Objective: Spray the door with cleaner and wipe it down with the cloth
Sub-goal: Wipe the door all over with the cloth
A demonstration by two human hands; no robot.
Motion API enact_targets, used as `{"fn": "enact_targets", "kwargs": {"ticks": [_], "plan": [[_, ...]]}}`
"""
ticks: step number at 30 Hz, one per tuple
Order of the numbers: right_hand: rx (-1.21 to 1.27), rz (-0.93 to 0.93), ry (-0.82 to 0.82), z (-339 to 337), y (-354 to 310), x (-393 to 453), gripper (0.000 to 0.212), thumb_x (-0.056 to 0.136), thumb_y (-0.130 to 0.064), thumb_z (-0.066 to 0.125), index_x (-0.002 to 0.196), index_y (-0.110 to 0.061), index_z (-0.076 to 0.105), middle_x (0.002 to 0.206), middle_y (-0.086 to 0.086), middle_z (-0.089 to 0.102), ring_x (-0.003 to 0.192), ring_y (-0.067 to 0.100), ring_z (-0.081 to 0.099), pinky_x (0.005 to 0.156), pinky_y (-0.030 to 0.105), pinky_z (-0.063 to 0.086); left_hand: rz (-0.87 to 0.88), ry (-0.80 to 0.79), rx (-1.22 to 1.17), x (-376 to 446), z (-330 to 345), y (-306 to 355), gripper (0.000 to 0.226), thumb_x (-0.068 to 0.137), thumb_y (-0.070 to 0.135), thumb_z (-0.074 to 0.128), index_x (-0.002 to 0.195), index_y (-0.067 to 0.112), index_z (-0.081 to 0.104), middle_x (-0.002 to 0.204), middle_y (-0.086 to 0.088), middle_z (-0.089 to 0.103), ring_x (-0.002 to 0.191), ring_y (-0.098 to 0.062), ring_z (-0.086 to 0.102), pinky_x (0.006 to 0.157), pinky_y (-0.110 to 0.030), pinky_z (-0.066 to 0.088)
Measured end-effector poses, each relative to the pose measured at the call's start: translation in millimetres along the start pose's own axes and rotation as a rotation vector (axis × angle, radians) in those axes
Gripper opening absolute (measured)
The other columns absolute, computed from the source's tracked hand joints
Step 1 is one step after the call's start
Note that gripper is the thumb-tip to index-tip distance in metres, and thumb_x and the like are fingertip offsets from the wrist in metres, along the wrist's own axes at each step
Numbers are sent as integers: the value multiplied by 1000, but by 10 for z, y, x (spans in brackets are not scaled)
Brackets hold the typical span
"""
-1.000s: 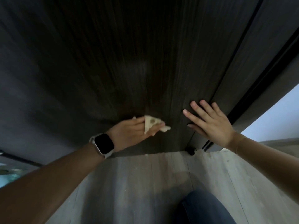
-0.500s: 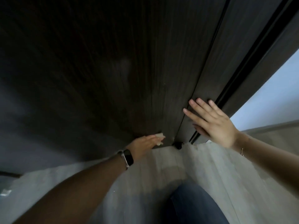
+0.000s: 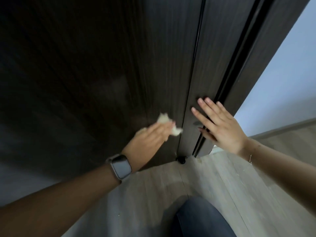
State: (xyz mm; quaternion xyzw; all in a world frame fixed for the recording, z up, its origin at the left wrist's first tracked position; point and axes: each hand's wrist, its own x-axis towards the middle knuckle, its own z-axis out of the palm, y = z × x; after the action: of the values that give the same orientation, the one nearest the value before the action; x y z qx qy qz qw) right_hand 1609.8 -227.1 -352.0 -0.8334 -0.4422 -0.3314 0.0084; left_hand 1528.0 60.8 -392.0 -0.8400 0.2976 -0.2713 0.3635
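The dark wood-grain door (image 3: 95,74) fills the upper left of the view. My left hand (image 3: 150,137), with a watch on its wrist, presses a small pale cloth (image 3: 164,118) flat against the door's lower right part; the hand is motion-blurred and the cloth sticks out beyond the fingers. My right hand (image 3: 220,125) lies flat with spread fingers on the door's edge beside the dark frame (image 3: 239,65). No spray bottle is in view.
A black door stop (image 3: 181,159) sits on the grey wood floor (image 3: 205,182) under the door's corner. A pale wall (image 3: 282,79) and skirting lie to the right. My knee in blue jeans (image 3: 200,219) is at the bottom.
My left hand dropped with the cloth to the door's bottom edge, then rose again up the lower panel. My right hand stayed flat on the door's edge. The view swung left.
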Motion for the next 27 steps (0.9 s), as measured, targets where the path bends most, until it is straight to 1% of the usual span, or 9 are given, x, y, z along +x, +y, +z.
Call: {"fn": "enact_targets", "kwargs": {"ticks": [2,4,5,7,9,12,16,21,27], "plan": [[-35,-76,-7,-140,87,111,76,94,-23,55,155,-19,9,163,3,1,150,21,5,122,39,9,199,-318,-65,-255,162,251,49,96,11,25,134,14,57,144,1,49,131,-13,50,120,-48,-12],[-74,-128,9,-338,186,281,73,95,-23,56,154,-18,14,162,5,5,150,23,7,122,40,10,216,-350,-115,-421,207,238,57,91,7,20,132,10,59,133,-1,62,119,-13,60,122,-47,-3],[-82,-127,34,-462,231,373,70,95,-23,57,154,-17,18,161,6,10,149,23,9,122,40,11,156,-292,-128,-390,115,132,58,91,0,15,141,-2,44,138,-7,57,122,-17,58,120,-43,6],[-77,-88,111,-716,313,571,64,96,-24,56,152,-15,25,159,10,18,149,23,9,121,41,12,126,-135,-110,-304,-174,-170,59,89,-13,-1,148,-13,3,158,-22,20,142,-26,36,120,-42,8],[-65,-16,175,-952,386,786,63,96,-24,57,151,-14,27,158,11,19,149,24,9,121,42,13,57,-55,-136,-102,-588,-573,66,87,-12,10,149,-9,-11,161,-21,-2,147,-29,23,119,-43,5],[-72,63,260,-1305,519,1053,66,94,-22,60,151,-12,29,159,13,18,149,27,10,121,42,13,-110,122,-58,355,-1071,-1257,74,84,-15,21,154,0,1,162,-19,5,148,-33,16,120,-44,1],[-60,92,334,-1774,770,1302,67,94,-22,61,151,-12,27,160,12,12,149,29,9,121,43,11,-291,283,-74,915,-1861,-2231,60,93,-3,22,153,2,23,160,-18,18,148,-34,19,120,-45,16],[-85,141,453,-2111,987,1611,62,99,-29,54,151,-11,25,160,10,10,149,26,7,122,41,9,-466,349,-62,1319,-2544,-3185,73,89,-5,46,154,5,16,161,-20,10,150,-35,8,121,-49,13],[-115,335,538,-1796,956,1789,57,102,-30,33,151,-4,21,160,8,9,149,19,-5,122,36,1,-432,414,-115,1375,-2410,-3016,68,89,-6,35,154,4,19,161,-18,12,150,-33,8,122,-45,7]]}}
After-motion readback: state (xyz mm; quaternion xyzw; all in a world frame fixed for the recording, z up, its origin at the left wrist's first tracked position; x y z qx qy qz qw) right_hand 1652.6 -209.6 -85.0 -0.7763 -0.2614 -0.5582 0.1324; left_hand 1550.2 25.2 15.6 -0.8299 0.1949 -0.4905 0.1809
